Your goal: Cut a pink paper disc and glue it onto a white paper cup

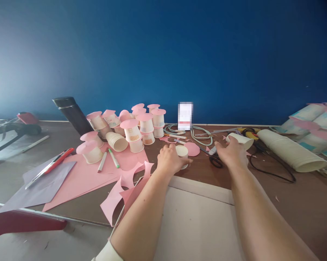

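My left hand (170, 159) is closed around a small white paper cup (182, 151), which stands upright on the brown tabletop, its open rim facing up. Beside that cup lies a pink paper disc (192, 149). My right hand (232, 150) is at a second white paper cup (246, 141), tipped on its side; the fingers are on it, and part of the cup is hidden behind them. Black-handled scissors (216, 161) lie between my hands, touching neither.
Several joined cups with pink paper tops (145, 117) stand at left, near markers (113, 158), pink sheets (92, 177) and a red cutter knife (50, 166). A black bottle (72, 116) leans behind. A long cup stack (289, 150) lies right. A phone (185, 116) stands against the blue wall.
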A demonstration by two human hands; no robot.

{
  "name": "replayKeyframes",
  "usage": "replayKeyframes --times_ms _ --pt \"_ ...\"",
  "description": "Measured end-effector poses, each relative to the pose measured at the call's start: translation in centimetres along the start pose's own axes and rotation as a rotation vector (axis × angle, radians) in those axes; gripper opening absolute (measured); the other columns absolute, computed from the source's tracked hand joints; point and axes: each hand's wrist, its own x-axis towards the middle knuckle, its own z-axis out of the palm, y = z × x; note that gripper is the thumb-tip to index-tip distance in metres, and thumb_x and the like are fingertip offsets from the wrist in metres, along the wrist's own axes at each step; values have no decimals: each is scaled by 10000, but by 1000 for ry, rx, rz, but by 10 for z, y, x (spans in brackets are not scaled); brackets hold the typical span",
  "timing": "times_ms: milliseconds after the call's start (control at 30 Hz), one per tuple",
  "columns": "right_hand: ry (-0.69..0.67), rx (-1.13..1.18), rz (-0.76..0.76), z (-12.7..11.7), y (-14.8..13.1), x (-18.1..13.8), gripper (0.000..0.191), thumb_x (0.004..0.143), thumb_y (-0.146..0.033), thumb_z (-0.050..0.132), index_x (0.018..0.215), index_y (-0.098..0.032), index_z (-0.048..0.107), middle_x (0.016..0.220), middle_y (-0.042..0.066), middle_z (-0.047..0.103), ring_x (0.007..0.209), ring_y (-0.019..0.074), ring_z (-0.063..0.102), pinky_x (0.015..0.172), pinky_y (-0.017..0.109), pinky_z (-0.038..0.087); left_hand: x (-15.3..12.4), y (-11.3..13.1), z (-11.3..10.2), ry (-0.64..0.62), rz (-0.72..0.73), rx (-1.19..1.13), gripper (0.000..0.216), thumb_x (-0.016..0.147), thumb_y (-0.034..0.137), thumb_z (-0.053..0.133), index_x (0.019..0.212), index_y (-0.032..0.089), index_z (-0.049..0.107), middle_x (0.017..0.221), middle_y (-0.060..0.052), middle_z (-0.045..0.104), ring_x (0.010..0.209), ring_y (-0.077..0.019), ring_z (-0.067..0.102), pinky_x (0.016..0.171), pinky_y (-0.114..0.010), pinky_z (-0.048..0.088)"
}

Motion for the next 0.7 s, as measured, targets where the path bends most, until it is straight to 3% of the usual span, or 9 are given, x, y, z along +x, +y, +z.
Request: replayKeyframes --times_ms 67,133,267,500,700 --pt "-11 54 -65 1 -5 -5 600 856 -480 551 1393 -215 570 1214 160 697 1140 353 640 909 461 485 -1 1 0 -4 -5 13 793 709 609 722 1320 146 521 1391 -222 530 1309 -401 467 1030 -465 418" --pt "-133 42 -129 6 -11 -10 481 869 -431 531 1294 -242 653 1152 116 733 1123 318 653 914 418 487 -1 1 0 -5 -6 20 796 709 607 721 1325 146 519 1386 -217 535 1306 -396 471 1032 -466 421" --pt "-322 -87 -229 17 -18 -19 472 867 -387 515 1297 -262 665 1265 117 701 1172 340 636 918 421 483 -1 0 1 8 -2 31 797 708 618 712 1324 151 521 1375 -211 544 1297 -391 482 1034 -469 424" --pt "-324 -144 -234 31 -21 -25 589 877 -396 525 1424 -178 529 1276 195 680 1182 386 629 944 480 470 -2 2 -1 6 -13 46 772 707 613 713 1308 166 531 1381 -200 549 1304 -382 489 1030 -446 431" --pt "-303 -5 -175 39 -19 -19 577 837 -328 595 1378 -132 557 1233 199 699 1186 369 630 962 454 464 -3 2 0 10 -10 30 787 696 617 727 1322 190 515 1397 -189 548 1328 -384 477 1043 -436 415"
